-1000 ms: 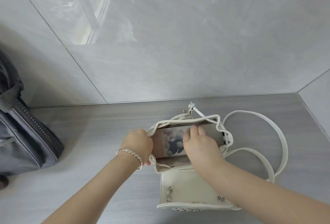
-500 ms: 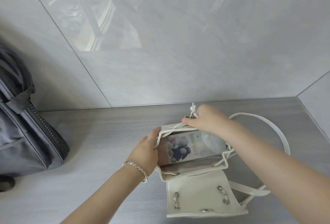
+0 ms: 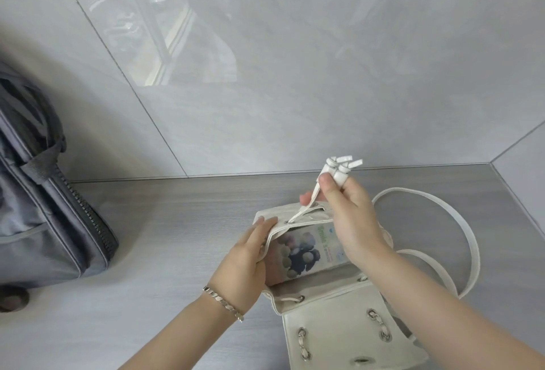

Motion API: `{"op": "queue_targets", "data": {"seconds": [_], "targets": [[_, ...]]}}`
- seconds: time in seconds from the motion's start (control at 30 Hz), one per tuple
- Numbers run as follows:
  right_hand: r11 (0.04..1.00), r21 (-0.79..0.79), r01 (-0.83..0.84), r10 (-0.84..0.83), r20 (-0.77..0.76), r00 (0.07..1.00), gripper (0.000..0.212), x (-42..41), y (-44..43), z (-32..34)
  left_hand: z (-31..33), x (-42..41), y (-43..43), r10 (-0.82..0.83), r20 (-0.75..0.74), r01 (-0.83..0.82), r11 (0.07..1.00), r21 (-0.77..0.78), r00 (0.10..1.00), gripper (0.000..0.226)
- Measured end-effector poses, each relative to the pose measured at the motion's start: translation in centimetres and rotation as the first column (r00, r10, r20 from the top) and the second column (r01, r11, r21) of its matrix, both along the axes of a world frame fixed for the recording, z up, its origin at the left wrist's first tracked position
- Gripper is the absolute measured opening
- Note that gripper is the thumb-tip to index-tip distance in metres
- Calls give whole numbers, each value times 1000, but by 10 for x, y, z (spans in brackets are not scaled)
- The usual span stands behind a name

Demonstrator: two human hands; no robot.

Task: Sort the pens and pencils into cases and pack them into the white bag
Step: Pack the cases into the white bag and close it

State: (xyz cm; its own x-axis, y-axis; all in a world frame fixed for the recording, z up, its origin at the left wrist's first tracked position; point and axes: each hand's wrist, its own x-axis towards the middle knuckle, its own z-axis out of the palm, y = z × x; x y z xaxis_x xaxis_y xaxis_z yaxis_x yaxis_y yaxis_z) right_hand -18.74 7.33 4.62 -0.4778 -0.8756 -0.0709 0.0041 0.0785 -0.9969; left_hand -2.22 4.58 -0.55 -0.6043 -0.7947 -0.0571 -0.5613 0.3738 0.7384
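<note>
White bag (image 3: 339,337): at 5 o'clock on the surface (image 3: 162,237), mouth open, flap toward 6 o'clock.
Case (image 3: 306,254): inside the bag's mouth, long axis roughly 8 to 2 o'clock (far end hidden by the wrist).
Left hand (image 3: 244,263): gripped the bag's rim at 9 o'clock.
Right hand (image 3: 351,216): pinched the drawstring (image 3: 306,206), drawn taut toward 1 o'clock.

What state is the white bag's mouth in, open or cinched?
Open. Flap lies folded back, printed case shows inside; right hand pinches the drawstring, left hand holds the white bag.
</note>
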Motion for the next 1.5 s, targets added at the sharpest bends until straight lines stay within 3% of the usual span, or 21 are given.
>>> {"op": "queue_targets", "data": {"seconds": [0.1, 0.17, 0.3, 0.37, 0.47, 0.53, 0.57, 0.6, 0.67, 0.73, 0.83, 0.9, 1.0, 1.1, 1.2, 1.27, 1.37, 1.43, 1.47, 1.5], "targets": [[972, -235, 1, 27, 115, 993, 26, 5, 3, 7, 5, -3, -1, -10, -55, -6, 961, -275, 998, 68], [949, -309, -59, 99, 116, 988, 25, 7, 10, 3, -5, 0, -3, 15, -8, -17, 902, -431, 1000, 70], [977, -153, -148, 171, 149, 974, 31, 11, 30, -35, -43, 15, 1, -54, 177, 120, 915, -385, 983, 110], [984, -69, -162, 172, 175, 969, 29, 14, 41, -54, -58, 32, 5, -177, 295, 293, 861, -417, 939, 93], [976, 22, -216, 212, 121, 970, 19, 14, 49, -63, -46, 42, -25, -303, 308, 422, 770, -478, 902, 51], [976, 38, -215, 210, 109, 972, 27, 14, 49, -65, -21, 27, -54, -353, 379, 514, 670, -536, 855, 43], [979, 40, -201, 196, 103, 975, 40, 14, 49, -66, -9, 11, -65, -371, 467, 589, 613, -527, 803, 48], [984, 46, -172, 167, 95, 981, 46, 15, 48, -66, 4, -8, -72, -411, 588, 695, 591, -410, 696, 62], [992, 51, -113, 110, 59, 992, 39, 19, 48, -64, 20, -45, -79, -512, 772, 822, 568, -26, 377, 103], [996, 28, -81, 80, 36, 996, 29, 25, 51, -64, 31, -78, -80, -553, 820, 898, 423, 125, 146, 130], [997, 66, -26, 26, 4, 1000, 30, 31, 53, -65, 28, -108, -74, -585, 810, 966, 184, 181, -41, 146], [995, 97, 24, -22, -15, 1000, 32, 31, 54, -65, 21, -116, -68, -589, 804, 973, 131, 191, -79, 147], [998, 70, -5, 7, -40, 999, 16, 34, 53, -50, 17, -116, -64, -564, 819, 966, 137, 220, -106, 142], [997, 57, -49, 50, -10, 999, 24, 39, 55, -28, 13, -107, -66, -498, 863, 957, 203, 206, -81, 134], [993, 76, -92, 91, 20, 996, 34, 49, 59, -21, -2, -98, -58, -481, 875, 964, 207, 167, -48, 121], [990, 99, -102, 95, 75, 993, 33, 52, 59, -22, -23, -93, -59, -468, 884, 976, 204, 82, 23, 114], [990, 75, -121, 116, 69, 991, 32, 55, 56, -25, -42, -90, -69, -487, 836, 967, 143, -209, 253, 140], [993, 52, -106, 104, 42, 994, 36, 57, 55, -29, -31, -84, -74, -484, 849, 977, 103, -185, 212, 132], [996, 46, -83, 82, 24, 996, 37, 56, 56, -30, -27, -79, -75, -478, 850, 975, 124, -185, 222, 126], [998, 39, -53, 53, 13, 999, 38, 55, 57, -29, -29, -69, -76, -475, 814, 942, 168, -289, 335, 121]]}}
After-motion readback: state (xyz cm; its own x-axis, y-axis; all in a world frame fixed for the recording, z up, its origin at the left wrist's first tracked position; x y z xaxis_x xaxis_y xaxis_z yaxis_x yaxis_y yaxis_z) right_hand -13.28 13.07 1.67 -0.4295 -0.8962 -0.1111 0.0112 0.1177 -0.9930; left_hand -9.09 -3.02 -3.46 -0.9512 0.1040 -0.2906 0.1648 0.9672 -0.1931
